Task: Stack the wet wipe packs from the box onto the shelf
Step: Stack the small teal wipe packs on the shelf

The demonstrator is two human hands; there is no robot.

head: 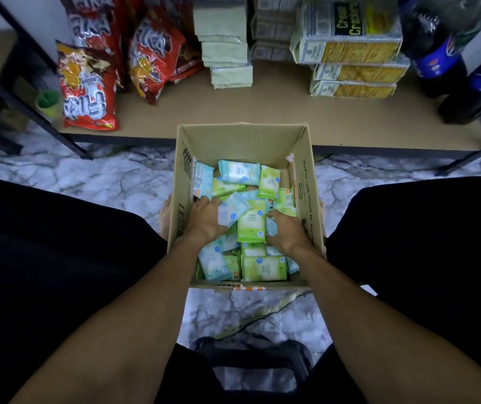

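Note:
An open cardboard box [306, 182] stands on the floor between my knees, filled with several loose green and light-blue wet wipe packs. Both hands are down inside it. My left hand [205, 218] lies on a light-blue pack [229, 212], fingers curled over its edge. My right hand [286, 230] rests beside an upright green pack [251, 225], its fingers curled against the pack's right side and a blue pack under it. The brown shelf board [277, 112] lies just beyond the box, with a bare strip at its front.
On the shelf stand red snack bags [89, 91] at left, a stack of pale green packs [230, 62] in the middle, cracker packs [353, 68] at right and dark soda bottles [443, 62] far right. Black shelf legs [58, 123] frame the marble floor.

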